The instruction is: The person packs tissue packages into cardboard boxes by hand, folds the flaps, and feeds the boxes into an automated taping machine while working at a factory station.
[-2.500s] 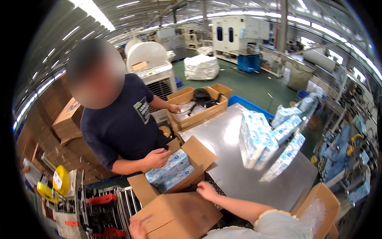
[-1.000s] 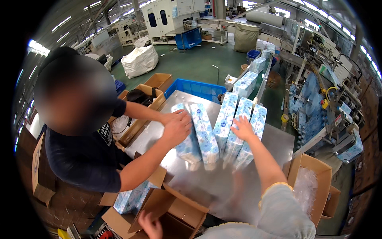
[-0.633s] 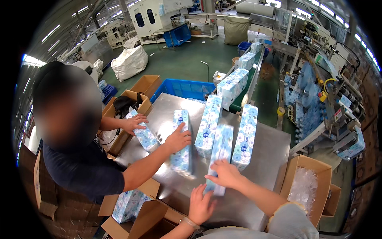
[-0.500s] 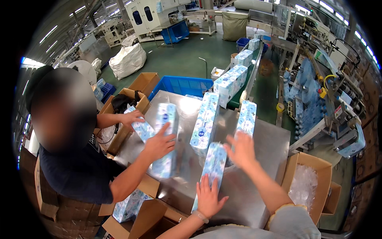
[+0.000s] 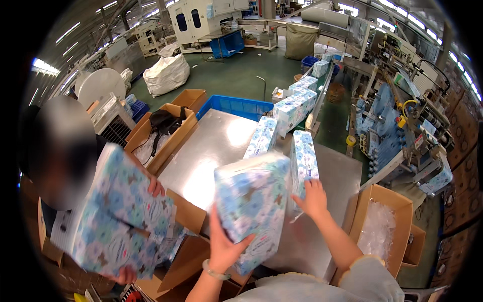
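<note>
A flower-printed blue and white tissue pack (image 5: 254,201) is tilted up off the metal table, its broad side toward me. My left hand (image 5: 229,246) grips its lower left edge, thumb across the front. My right hand (image 5: 314,201) is closed on the near end of a second tissue pack (image 5: 304,158), which stands on its narrow side on the table. Behind the raised pack stands another tissue pack (image 5: 262,137), partly hidden. At my left, a co-worker's hands hold tissue packs (image 5: 121,216) together beside an open carton (image 5: 188,259).
The metal table (image 5: 201,146) lies before me. A conveyor (image 5: 322,95) carries more packs toward its far edge. Beyond the table sits a blue crate (image 5: 234,106). A carton with clear plastic (image 5: 380,226) stands at right, another carton (image 5: 168,133) at left. Machinery (image 5: 402,116) lines the right side.
My left hand has lifted a tissue pack off the table and turned its broad side toward me. My right hand has taken hold of another pack. The co-worker has raised packs from the table leftward.
</note>
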A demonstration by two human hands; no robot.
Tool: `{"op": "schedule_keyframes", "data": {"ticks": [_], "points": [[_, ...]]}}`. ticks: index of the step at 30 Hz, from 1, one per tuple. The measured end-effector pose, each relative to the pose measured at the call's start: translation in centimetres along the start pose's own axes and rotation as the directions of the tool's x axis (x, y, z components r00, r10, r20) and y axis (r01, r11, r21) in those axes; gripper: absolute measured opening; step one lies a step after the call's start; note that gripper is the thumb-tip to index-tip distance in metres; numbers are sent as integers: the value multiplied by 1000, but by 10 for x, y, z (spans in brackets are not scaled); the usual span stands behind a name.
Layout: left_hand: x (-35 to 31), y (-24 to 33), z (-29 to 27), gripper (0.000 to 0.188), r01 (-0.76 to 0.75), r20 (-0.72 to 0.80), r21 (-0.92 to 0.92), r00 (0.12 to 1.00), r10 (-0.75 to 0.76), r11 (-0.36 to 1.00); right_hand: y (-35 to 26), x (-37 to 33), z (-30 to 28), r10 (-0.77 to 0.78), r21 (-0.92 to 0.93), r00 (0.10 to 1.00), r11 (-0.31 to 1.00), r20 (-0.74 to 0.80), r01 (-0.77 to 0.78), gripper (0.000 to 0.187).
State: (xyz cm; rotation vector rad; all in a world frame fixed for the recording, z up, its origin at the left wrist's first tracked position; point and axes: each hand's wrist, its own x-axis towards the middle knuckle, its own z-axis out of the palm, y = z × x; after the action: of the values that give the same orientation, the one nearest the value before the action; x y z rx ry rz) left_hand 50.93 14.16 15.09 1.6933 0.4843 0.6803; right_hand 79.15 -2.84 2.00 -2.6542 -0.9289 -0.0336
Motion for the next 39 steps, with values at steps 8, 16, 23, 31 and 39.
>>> {"op": "schedule_keyframes", "data": {"ticks": [8,16,23,31,39], "points": [[-187,27,-137,111,29,-572,23,820,-10,999,-9,-57,-17,179,-200,969,969,170,-144,103],[-281,-65,-164,78,24,48,777,994,-97,628,-2,-54,-22,-110,-48,922,989,372,138,122],[-289,-176,-107,75,-83,289,855,896,-337,513,-109,-108,-88,-555,171,736,741,-387,649,107],[-328,-285,-109,85,188,335,789,665,-667,584,-262,-186,-116,-866,716,453,177,-212,675,97],[-358,-249,-145,80,309,427,658,598,-678,687,-364,-250,132,-931,456,-211,-55,297,888,110]]}}
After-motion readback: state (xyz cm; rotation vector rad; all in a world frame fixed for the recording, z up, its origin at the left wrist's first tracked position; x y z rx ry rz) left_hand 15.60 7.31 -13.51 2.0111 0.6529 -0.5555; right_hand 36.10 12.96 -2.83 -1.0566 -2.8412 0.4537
